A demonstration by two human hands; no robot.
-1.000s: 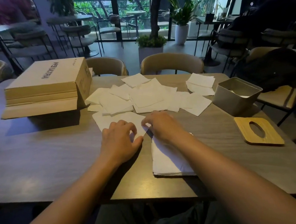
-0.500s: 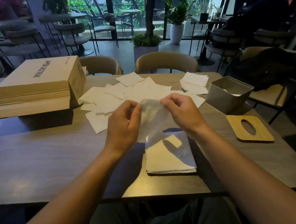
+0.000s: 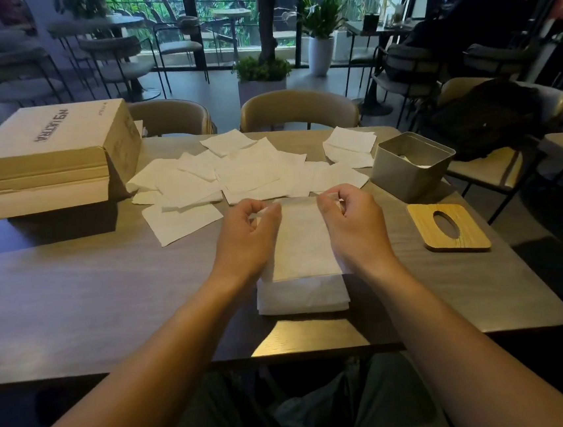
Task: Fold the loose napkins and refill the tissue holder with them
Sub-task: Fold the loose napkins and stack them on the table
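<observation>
My left hand (image 3: 246, 239) and right hand (image 3: 355, 227) each pinch a far corner of one napkin (image 3: 301, 242), held over the folded stack (image 3: 301, 295) near me. Loose napkins (image 3: 235, 176) lie beyond; the open tissue holder (image 3: 409, 166) stands far right, its wooden lid (image 3: 448, 226) beside it.

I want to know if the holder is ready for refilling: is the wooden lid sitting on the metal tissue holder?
No, the wooden lid lies flat on the table, apart from the open metal tissue holder.
</observation>
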